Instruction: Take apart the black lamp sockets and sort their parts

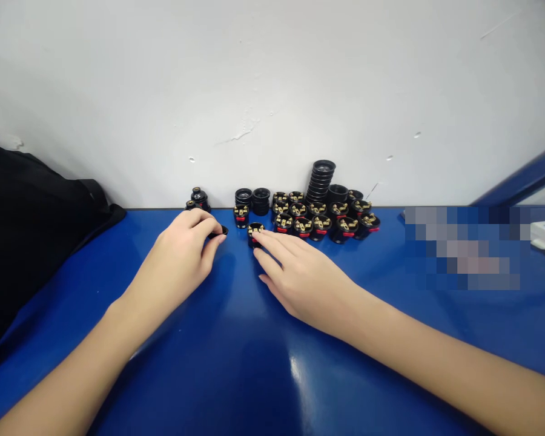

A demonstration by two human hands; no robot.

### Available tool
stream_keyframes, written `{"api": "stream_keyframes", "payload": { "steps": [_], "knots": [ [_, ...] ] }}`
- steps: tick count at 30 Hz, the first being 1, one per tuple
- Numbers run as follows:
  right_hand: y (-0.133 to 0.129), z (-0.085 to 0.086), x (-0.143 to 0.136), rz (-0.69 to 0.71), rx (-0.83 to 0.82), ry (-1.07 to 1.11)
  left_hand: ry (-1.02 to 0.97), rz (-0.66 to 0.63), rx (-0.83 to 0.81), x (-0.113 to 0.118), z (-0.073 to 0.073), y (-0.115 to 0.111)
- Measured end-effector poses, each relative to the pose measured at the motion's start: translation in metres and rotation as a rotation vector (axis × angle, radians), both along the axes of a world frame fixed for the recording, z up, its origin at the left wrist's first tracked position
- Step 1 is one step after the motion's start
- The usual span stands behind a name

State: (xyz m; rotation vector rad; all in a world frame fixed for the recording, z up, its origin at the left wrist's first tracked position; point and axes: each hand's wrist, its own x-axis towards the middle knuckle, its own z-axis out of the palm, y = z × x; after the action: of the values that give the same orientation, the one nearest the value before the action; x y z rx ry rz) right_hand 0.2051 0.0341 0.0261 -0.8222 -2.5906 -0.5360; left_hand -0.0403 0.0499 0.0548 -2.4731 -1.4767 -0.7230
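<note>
My left hand (188,242) is closed in a pinch on a black round part (224,231), most of it hidden behind the fingers. A black lamp socket (255,228) with brass contacts on top stands upright on the blue table, just right of that part. My right hand (290,266) has its fingers stretched out, the fingertips at the right side and top of this socket and the thumb apart from it. Behind the left hand stand black caps (200,197) with brass tips. Another lamp socket (241,215) with a red piece stands behind, between the hands.
Rows of similar sockets (320,227) stand behind my right hand. A tall stack of black rings (320,181) leans slightly near the white wall (272,91); shorter ring stacks (260,201) stand left of it. Black cloth (36,242) lies far left. A pixelated patch covers the right side.
</note>
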Motion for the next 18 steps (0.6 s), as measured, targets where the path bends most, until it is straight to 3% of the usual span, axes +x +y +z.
{"api": "stream_keyframes", "payload": {
  "steps": [18],
  "knots": [
    [0.033,0.002,-0.017,-0.173,0.011,-0.075,0.001,-0.032,-0.018,-0.003,-0.004,0.002]
  ]
}}
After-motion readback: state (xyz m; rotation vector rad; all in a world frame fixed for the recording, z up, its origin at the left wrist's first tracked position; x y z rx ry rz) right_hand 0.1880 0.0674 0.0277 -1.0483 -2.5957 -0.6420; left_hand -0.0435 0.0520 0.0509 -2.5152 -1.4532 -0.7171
